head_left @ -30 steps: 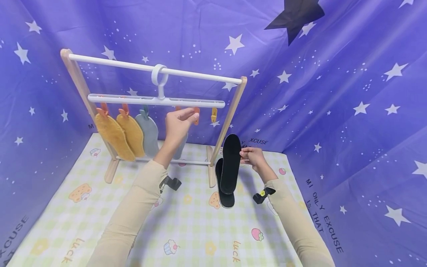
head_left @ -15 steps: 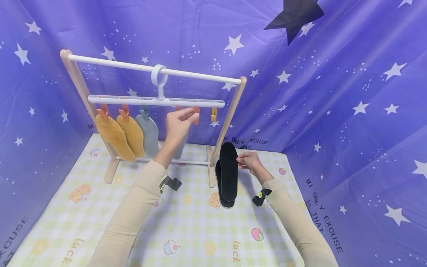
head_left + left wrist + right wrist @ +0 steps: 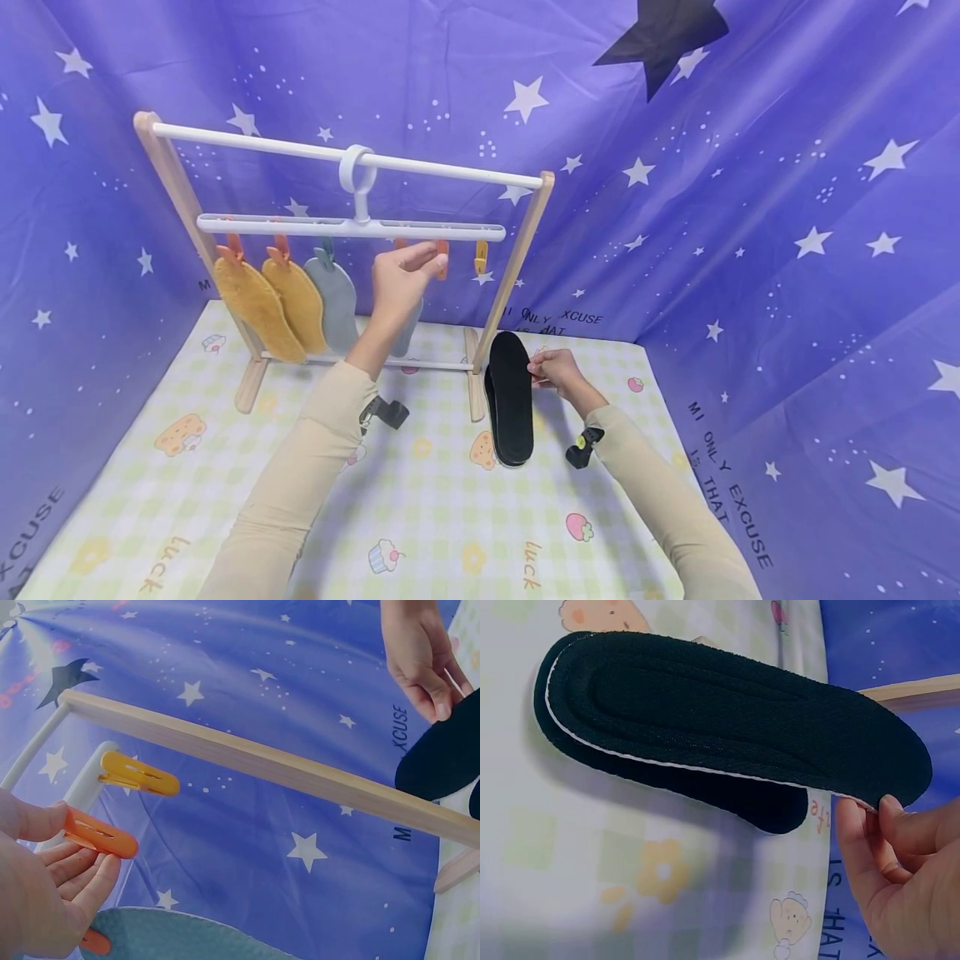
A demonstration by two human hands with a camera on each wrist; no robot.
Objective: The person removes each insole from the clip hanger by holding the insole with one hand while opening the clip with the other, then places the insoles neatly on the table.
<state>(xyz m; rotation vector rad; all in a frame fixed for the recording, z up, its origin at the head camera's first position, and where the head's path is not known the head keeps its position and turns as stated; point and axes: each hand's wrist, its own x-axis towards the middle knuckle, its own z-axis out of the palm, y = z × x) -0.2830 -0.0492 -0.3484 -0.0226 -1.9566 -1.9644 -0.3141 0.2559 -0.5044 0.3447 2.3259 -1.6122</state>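
Observation:
My left hand (image 3: 401, 282) is raised at the hanger bar and pinches an orange clothespin (image 3: 105, 837) between thumb and fingers. Nothing hangs from that clip. At the rack's right foot, my right hand (image 3: 561, 373) pinches the edge of a black insole (image 3: 512, 400) near one end. That insole slants above a second black insole (image 3: 772, 808) lying on the cloth, covering most of it; in the right wrist view a gap shows between them at the held end. A yellow clothespin (image 3: 481, 259) hangs beside the orange one.
A white hanger (image 3: 285, 225) hangs from the wooden rack's top rod (image 3: 255, 140). Clipped to it are two mustard insoles (image 3: 255, 304), a grey-blue insole (image 3: 335, 304) and another grey-blue one (image 3: 408, 335) partly behind my left arm. A purple starred curtain (image 3: 750, 208) surrounds the checked cloth (image 3: 420, 517).
My right hand has come down and slightly left, lowering the black insole until it nearly lines up with the one beneath. My left hand has stayed at the orange clothespin.

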